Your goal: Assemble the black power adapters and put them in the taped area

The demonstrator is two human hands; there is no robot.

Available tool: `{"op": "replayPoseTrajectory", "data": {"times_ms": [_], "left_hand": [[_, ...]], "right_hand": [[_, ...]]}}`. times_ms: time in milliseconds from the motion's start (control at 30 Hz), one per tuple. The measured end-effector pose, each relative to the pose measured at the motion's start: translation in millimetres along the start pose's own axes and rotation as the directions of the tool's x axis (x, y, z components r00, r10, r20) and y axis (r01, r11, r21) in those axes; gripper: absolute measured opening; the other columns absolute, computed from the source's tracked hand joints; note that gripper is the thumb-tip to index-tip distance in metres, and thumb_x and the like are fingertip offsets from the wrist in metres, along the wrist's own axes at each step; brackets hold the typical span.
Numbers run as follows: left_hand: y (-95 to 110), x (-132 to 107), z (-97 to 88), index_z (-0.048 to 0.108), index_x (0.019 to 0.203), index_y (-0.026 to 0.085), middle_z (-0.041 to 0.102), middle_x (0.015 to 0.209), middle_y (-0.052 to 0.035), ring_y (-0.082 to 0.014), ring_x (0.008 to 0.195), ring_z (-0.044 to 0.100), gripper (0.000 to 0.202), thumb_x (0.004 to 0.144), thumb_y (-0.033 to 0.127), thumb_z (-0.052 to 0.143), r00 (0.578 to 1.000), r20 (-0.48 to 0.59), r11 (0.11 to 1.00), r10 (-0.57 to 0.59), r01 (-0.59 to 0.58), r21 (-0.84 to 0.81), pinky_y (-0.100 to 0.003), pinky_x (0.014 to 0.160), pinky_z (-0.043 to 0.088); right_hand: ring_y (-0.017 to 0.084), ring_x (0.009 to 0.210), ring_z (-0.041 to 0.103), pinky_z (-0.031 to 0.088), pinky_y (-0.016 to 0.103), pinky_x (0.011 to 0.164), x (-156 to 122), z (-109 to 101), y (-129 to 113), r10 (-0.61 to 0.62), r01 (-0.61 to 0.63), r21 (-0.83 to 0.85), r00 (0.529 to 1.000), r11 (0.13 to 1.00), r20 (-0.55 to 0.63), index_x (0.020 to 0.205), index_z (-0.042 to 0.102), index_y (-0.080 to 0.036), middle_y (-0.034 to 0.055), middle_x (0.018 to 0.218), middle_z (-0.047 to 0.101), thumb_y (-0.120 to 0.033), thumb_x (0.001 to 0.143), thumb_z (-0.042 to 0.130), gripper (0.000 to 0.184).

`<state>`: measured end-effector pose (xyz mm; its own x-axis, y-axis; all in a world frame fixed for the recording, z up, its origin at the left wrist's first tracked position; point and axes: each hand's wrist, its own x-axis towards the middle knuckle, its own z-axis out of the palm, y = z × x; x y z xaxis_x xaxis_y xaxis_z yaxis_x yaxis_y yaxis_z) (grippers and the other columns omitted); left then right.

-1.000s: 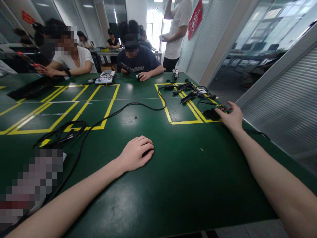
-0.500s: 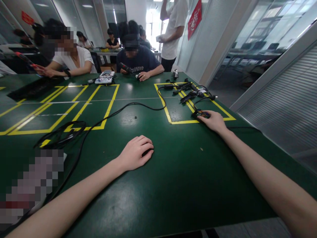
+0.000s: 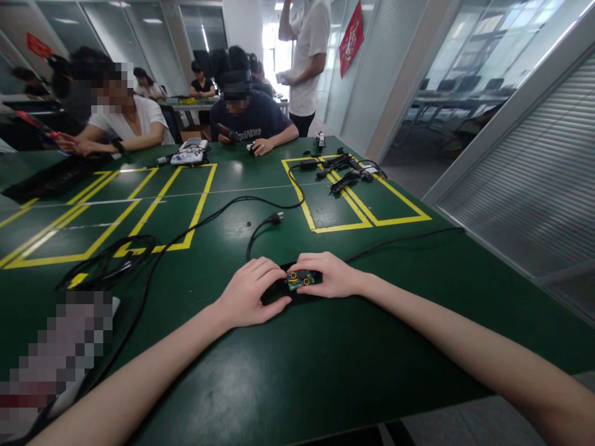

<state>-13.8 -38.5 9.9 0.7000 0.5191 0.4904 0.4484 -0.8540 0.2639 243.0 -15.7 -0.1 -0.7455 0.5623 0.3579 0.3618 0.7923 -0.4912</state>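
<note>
A green circuit board (image 3: 295, 286) with copper-coloured coils sits in a black case low over the green table (image 3: 297, 371). My right hand (image 3: 331, 274) grips its right end between thumb and fingers. On the other side, my left hand (image 3: 255, 291) curls round the left end, thumb and fingertips at the board's edge; its palm side is hidden. A black cord with a plug (image 3: 277, 218) runs out from behind my left hand. Another black cable (image 3: 404, 240) leads away to the right from behind my right hand.
Yellow tape (image 3: 339, 227) marks rectangles on the table. Black adapters and cords (image 3: 346, 176) lie at the far right, coiled cable (image 3: 109, 263) at left. A blurred-out object (image 3: 60, 353) lies near left. Two people sit across the table, one holding a tool (image 3: 227, 132).
My right hand has brought the circuit board and its cord from the taped area at right to my left hand. My left hand has opened wider around the board's left end.
</note>
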Motion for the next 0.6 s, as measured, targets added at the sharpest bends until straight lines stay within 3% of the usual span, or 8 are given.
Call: {"op": "replayPoseTrajectory", "data": {"times_ms": [167,333,600], "left_hand": [[-1,1,1.7,0.064,0.116,0.016,0.071,0.098,-0.0098,-0.0246,0.094,0.065,0.026,0.095,0.032,0.061,0.998,0.017,0.998,-0.065,0.064,0.023,-0.039,0.083,0.058],[-3,1,2.9,0.062,0.126,0.019,0.072,0.113,-0.0114,-0.027,0.112,0.063,0.034,0.094,0.031,0.063,0.991,0.026,0.991,-0.132,0.132,0.005,-0.043,0.096,0.057],[-4,1,4.4,0.06,0.13,0.019,0.071,0.127,-0.0134,-0.0305,0.124,0.059,0.041,0.092,0.033,0.065,0.983,0.04,0.983,-0.181,0.181,0.019,-0.049,0.101,0.056]], "right_hand": [[0.021,0.094,0.07,0.057,0.032,0.083,-2,-1,6,-0.006,0.01,0.031,0.991,0.999,-0.132,0.119,0.071,-0.019,0.0092,0.104,0.071,-0.036,0.093,0.072,0.031],[0.021,0.093,0.069,0.058,0.034,0.082,-2,2,9,0.014,-0.01,0.019,0.973,1.0,-0.231,0.119,0.071,-0.02,0.0095,0.106,0.069,-0.036,0.093,0.072,0.031],[0.022,0.096,0.07,0.059,0.036,0.086,-3,3,12,0.015,-0.011,0.022,0.975,1.0,-0.223,0.12,0.071,-0.022,0.0095,0.109,0.07,-0.036,0.093,0.073,0.03]]}}
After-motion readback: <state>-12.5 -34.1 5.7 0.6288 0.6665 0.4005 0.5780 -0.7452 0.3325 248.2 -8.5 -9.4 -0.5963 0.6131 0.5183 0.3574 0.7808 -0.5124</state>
